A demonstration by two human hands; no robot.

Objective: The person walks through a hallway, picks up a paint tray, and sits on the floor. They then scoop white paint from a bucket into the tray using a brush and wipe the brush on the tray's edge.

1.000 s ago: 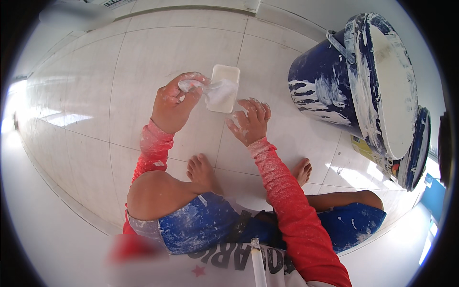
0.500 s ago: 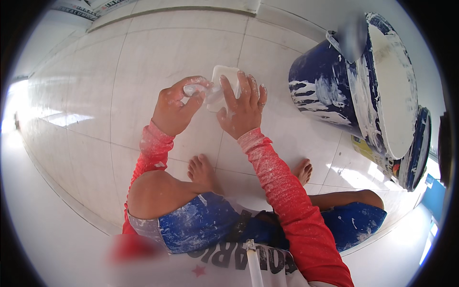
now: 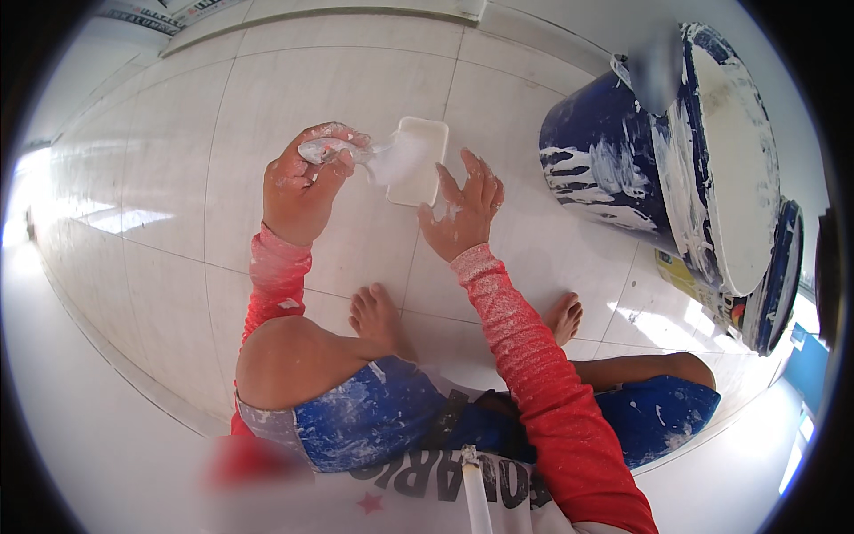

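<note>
My left hand [image 3: 302, 182], dusted with white, is closed round the white-smeared handle of what looks like a putty knife [image 3: 322, 149]. Its pale, motion-blurred blade reaches over the left side of a shallow white rectangular tray [image 3: 444, 142]. The tray appears to lie on the floor, and its contents blend with its white walls. By the tray's lower right edge, my right hand [image 3: 463, 209] has its fingers apart and holds nothing that I can see. Whether a fingertip touches the rim I cannot tell.
Pale floor tiles [image 3: 302, 98] surround the tray. To the right, a dark blue bucket [image 3: 605, 160] lies tilted, streaked with white, with another bucket [image 3: 772, 285] behind it. My bare feet [image 3: 378, 316] are close below my hands. A cigarette [image 3: 476, 494] juts in at the lower edge.
My left hand has moved left, drawing the putty knife partly back from the tray. My right hand has come off the tray's top toward its lower right side.
</note>
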